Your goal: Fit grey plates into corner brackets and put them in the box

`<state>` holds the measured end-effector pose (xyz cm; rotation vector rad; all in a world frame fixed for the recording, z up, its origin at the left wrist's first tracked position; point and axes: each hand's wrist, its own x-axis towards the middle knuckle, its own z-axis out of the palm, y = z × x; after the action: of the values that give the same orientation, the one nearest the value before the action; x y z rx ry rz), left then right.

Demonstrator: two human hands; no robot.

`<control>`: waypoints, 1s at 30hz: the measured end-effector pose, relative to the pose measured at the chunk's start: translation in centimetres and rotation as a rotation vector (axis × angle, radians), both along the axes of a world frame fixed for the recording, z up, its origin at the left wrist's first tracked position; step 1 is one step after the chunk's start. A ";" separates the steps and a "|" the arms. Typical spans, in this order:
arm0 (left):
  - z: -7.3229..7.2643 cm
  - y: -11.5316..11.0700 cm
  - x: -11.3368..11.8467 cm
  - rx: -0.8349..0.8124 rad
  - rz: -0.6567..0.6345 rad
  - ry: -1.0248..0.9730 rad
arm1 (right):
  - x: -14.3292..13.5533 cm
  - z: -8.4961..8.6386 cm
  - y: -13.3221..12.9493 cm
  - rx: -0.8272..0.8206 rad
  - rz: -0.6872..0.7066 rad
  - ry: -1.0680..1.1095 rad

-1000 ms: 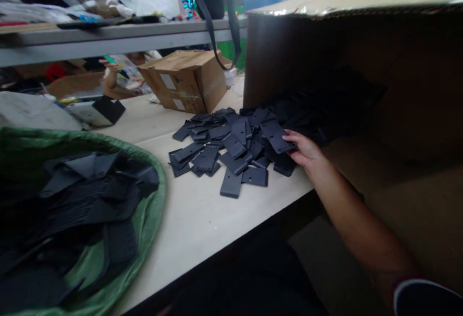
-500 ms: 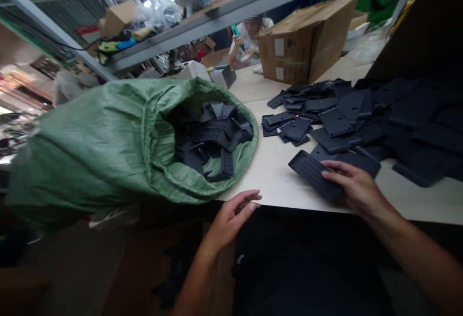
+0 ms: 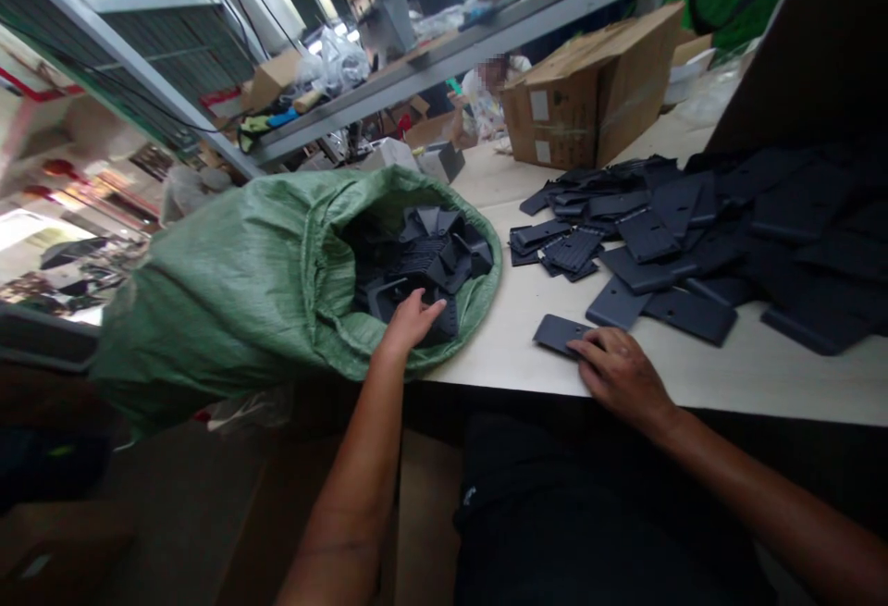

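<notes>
My right hand (image 3: 617,370) pinches the edge of a flat black plastic plate (image 3: 551,332), its smooth face up, low over the table's front edge. At the mouth of a green woven sack (image 3: 222,273), my left hand (image 3: 414,321) reaches over the rim with thumb and index finger apart. Its fingertips are at the black plastic parts (image 3: 423,254) heaped inside; whether they touch one is unclear. These parts are angular, some with ribs. Right of the held plate, a loose pile of similar black plates (image 3: 666,227) spreads over the table.
The pale table (image 3: 499,356) ends just in front of my body. A cardboard box (image 3: 569,116) stands at the back, and a person (image 3: 486,92) sits beyond it. A metal shelf beam (image 3: 430,55) crosses above. Dark cardboard (image 3: 783,79) rises on the right.
My left hand has moved forward and left from the table edge to the sack's opening. The plate in my right hand has turned from ribbed face to smooth face and shifted left.
</notes>
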<state>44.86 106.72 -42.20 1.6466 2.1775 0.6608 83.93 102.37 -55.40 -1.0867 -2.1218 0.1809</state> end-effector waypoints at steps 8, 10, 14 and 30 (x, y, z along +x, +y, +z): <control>-0.2 1.8 1.5 -0.164 -0.026 -0.096 | 0.0 -0.4 0.3 0.004 -0.001 0.032; 1.5 0.4 1.1 -0.152 -0.054 -0.191 | 0.0 -0.4 0.4 -0.027 -0.002 0.023; 5.1 -3.4 0.4 -0.049 -0.051 -0.370 | -0.3 0.6 0.8 -0.148 -0.031 -0.059; -2.1 -10.1 13.0 -0.121 -0.109 -1.696 | 2.6 5.1 6.5 -0.375 -0.177 -0.170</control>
<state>57.82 96.58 -44.34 0.5182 0.8030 1.1854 86.48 108.86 -50.32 -1.5494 -2.1781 0.4277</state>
